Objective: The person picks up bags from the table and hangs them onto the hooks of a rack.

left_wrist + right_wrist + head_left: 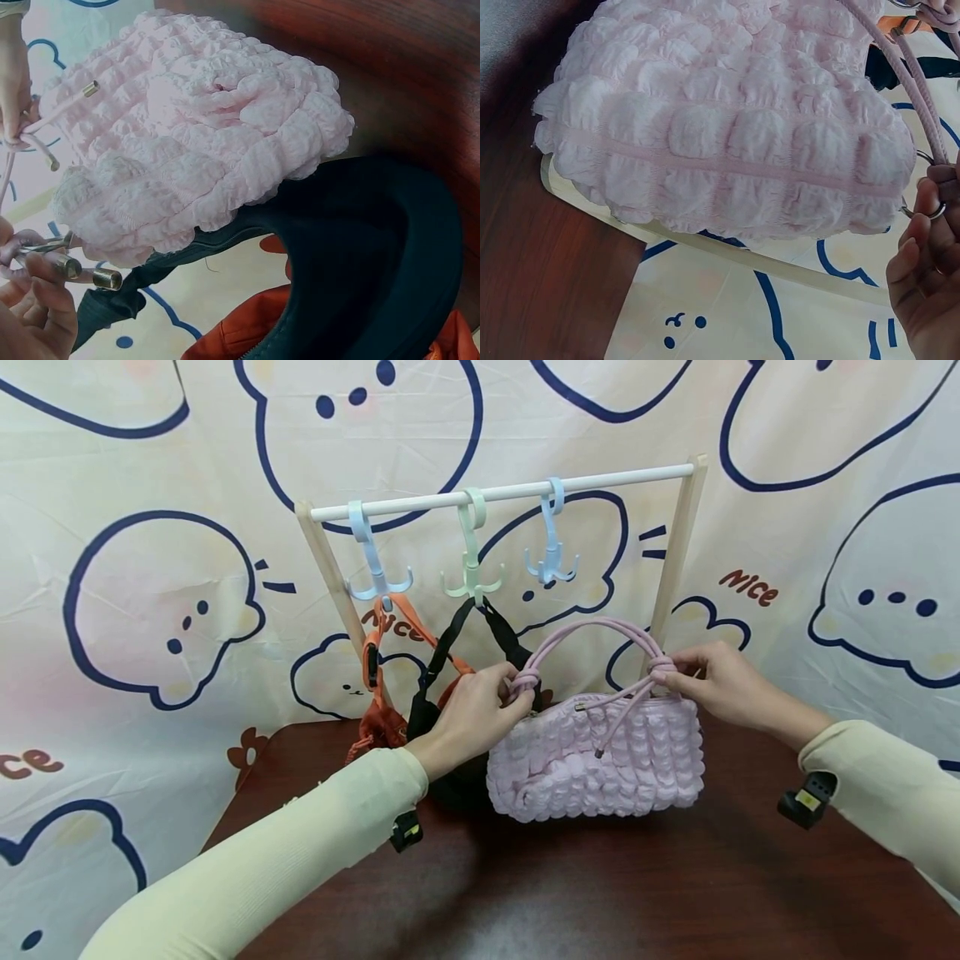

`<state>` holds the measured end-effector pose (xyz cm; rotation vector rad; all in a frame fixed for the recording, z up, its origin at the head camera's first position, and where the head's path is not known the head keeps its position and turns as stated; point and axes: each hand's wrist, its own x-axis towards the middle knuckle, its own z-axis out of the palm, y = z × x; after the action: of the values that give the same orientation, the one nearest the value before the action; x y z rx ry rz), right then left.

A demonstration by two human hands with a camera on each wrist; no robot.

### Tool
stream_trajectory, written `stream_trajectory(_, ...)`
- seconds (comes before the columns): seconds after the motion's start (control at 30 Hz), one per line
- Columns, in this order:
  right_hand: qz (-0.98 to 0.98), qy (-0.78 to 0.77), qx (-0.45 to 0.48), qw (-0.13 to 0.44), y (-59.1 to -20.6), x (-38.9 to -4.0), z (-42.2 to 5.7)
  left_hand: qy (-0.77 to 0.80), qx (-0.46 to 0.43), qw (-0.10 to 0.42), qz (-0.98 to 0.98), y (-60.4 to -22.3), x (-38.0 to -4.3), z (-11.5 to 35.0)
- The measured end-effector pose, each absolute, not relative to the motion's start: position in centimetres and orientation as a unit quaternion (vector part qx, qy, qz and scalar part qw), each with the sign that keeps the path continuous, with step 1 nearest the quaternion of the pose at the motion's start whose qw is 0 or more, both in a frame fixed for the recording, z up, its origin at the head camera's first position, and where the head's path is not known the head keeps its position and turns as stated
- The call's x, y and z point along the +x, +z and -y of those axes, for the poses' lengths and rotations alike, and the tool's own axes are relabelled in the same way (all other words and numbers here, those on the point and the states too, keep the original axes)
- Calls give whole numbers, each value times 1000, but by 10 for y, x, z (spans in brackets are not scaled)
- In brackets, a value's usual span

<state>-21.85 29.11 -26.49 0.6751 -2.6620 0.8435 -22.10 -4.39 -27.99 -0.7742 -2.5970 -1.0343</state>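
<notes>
A puffy pink handbag (600, 760) hangs by its corded handle (600, 622) between both hands, close over the table. My left hand (480, 706) pinches the knot at the handle's left end; in the left wrist view that hand (37, 307) has metal-tipped cord ends beside its fingers. At the right-hand knot, my right hand (720, 681) pinches the cord, and in the right wrist view its fingers (922, 247) curl by a metal ring. Behind the left hand, a black bag (457, 785) hangs by its strap from the green hook (472, 556).
A rack with a white rail (510, 493) and wooden posts stands at the back. An orange bag (378, 727) hangs from the left blue hook (375, 560). Another blue hook (552, 539) hangs toward the right. The dark wooden table (600, 893) meets a patterned cloth backdrop (150, 718).
</notes>
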Motion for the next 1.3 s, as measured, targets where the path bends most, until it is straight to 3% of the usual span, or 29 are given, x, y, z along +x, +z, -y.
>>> stream_trajectory(1.3, 907, 316, 226, 165, -260, -220, -281, -360, -263, 129, 886, -271, -221, 49)
